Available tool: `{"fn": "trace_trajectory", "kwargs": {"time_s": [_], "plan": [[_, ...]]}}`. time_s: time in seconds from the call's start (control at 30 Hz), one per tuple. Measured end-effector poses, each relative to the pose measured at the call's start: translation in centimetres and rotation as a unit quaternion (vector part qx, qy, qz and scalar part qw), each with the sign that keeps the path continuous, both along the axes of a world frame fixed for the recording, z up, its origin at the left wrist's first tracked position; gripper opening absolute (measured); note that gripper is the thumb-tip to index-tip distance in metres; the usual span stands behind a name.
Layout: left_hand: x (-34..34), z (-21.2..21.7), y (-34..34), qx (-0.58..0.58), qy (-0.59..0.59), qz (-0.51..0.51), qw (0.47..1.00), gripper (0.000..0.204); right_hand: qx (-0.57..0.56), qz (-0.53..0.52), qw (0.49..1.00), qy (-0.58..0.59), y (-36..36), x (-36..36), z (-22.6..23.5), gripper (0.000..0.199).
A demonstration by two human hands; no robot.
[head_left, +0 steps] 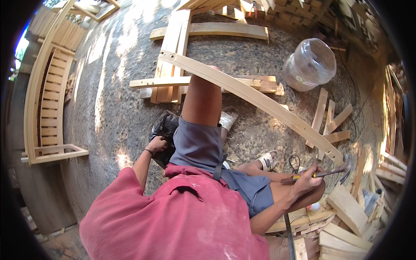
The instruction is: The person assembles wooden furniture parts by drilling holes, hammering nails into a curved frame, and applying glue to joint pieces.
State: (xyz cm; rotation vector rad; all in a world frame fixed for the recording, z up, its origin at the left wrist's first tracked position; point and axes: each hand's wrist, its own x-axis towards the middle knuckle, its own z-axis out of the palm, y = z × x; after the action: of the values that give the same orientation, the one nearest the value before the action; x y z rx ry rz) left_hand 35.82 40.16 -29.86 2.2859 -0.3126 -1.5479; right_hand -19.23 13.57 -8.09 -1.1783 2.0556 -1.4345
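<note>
The person's right hand (305,177) is closed around a hammer (324,173), its head just beside the near right end of a long plank (251,99) that slants across the raised left knee. The left hand (158,144) is at a black bag (164,123) to the left, fingers curled; I can't tell whether they grip anything. A clear jug (320,65) stands far right.

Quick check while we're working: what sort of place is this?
Probably a woodworking shop or yard: a slatted wooden frame stands at the left, loose wood pieces lie at the lower right, and the right hand grips what looks like a hammer.
</note>
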Motion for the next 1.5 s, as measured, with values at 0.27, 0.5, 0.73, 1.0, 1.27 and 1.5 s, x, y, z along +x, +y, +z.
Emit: {"fn": "trace_trajectory", "kwargs": {"time_s": [0.27, 0.5, 0.73, 1.0, 1.27, 1.5], "plan": [[-0.3, 14.3, -9.2, 0.023, -0.263, -0.488, 0.832, 0.039, -0.01, 0.014, 0.999, 0.041, -0.1, -0.3, -0.8, 0.024], [-15.0, 36.9, -24.7, -0.528, -0.011, -0.343, 0.777, 0.028, -0.039, 0.007, 0.997, -0.063, 0.4, 0.1, -0.4, 0.025], [-30.3, 34.5, -36.2, -0.412, -0.19, -0.709, 0.541, 0.089, -0.108, 0.015, 0.989, -0.104, 0.6, 0.0, -0.9, 0.021], [-29.9, 32.6, -39.3, -0.471, -0.245, -0.72, 0.447, 0.055, -0.153, 0.021, 0.955, -0.254, 2.6, -0.2, 0.7, 0.021], [-24.8, 48.6, -39.8, -0.525, -0.373, -0.6, 0.475, 0.075, -0.217, -0.051, 0.908, -0.354, 3.5, -1.1, 2.7, 0.024], [-19.1, 57.5, -40.7, -0.693, -0.333, -0.431, 0.472, 0.057, -0.127, 0.029, 0.947, -0.292, 3.2, -0.5, 1.4, 0.02]]}}
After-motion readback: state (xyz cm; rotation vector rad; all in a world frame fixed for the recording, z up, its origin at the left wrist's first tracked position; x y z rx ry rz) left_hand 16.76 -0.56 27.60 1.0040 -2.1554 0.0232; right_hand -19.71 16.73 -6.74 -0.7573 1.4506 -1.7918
